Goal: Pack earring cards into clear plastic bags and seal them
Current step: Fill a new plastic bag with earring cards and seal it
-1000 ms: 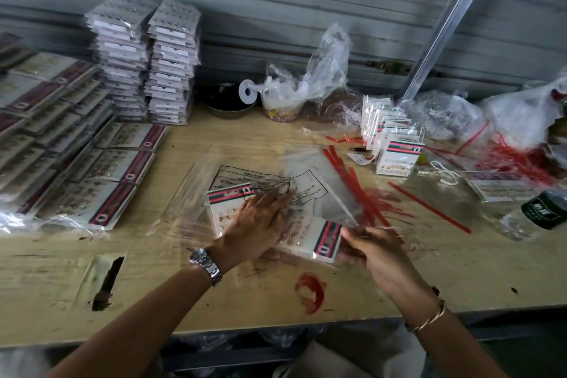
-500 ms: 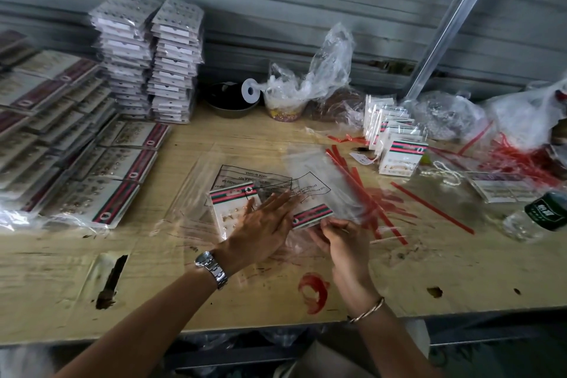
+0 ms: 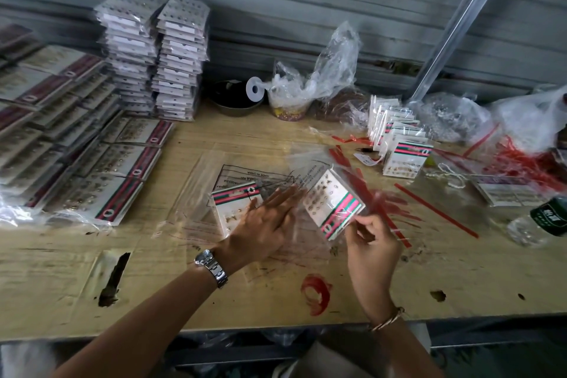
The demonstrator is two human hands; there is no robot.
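From the head view we look down on a wooden table [image 3: 171,294]. The left hand [image 3: 264,221], a wristwatch [image 3: 211,267] at its wrist, lies flat with straight fingers, pressing down on a clear bag [image 3: 196,193] spread at the middle of the table. The bag is thin and glossy, with black printed text on its far part. Under it, or in it (we cannot tell which), lies a second card [image 3: 234,202], partly covered by the hand.

Just right of that hand, the right hand [image 3: 368,242] pinches the near corner of an earring card [image 3: 331,202] between thumb and curled fingers. The card is tilted, its far end raised toward the left fingertips. It is white and set with rows of small gold-coloured earrings, and a band of green, pink and dark stripes runs across the end nearest the right hand. Clear film blurs around it; we cannot tell whether the card is inside a bag. A bracelet [image 3: 388,319] circles the right wrist.

Red strips [image 3: 435,212] lie scattered to the right. More striped cards [image 3: 402,144] stand in a row at the far right. Flat packed cards [image 3: 116,169] lie in rows on the left, with two tall stacks [image 3: 153,55] behind them. A bottle [image 3: 543,221] lies at the right edge.
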